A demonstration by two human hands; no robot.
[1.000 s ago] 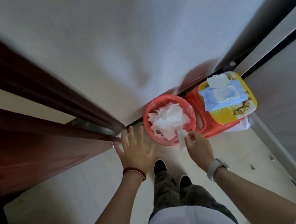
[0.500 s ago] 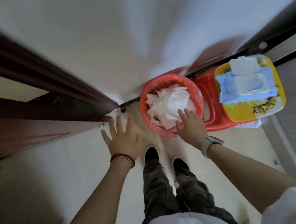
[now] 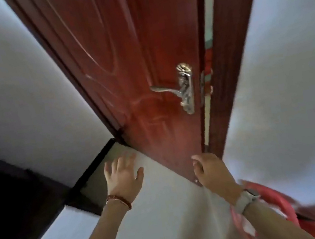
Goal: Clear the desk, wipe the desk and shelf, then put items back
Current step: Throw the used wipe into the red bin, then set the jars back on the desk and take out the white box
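My left hand (image 3: 123,174) is out in front with the fingers spread, holding nothing, over the pale floor. My right hand (image 3: 208,168) is loosely curled near the bottom edge of the red-brown door (image 3: 133,61), with nothing visible in it. The red wastebasket (image 3: 267,201) with white tissues is blurred at the lower right, behind my right wrist. The red stool (image 3: 311,227) sits at the bottom right corner, mostly cut off. No desk or shelf is in view.
The door stands slightly ajar, with a metal lever handle (image 3: 182,89) on its right side. White walls flank it left and right. A dark baseboard (image 3: 93,163) runs along the left wall. A dark shape fills the lower left.
The view has swung up and left from the wastebasket to the door. My right hand has left the basket of tissues and now sits near the door's lower edge.
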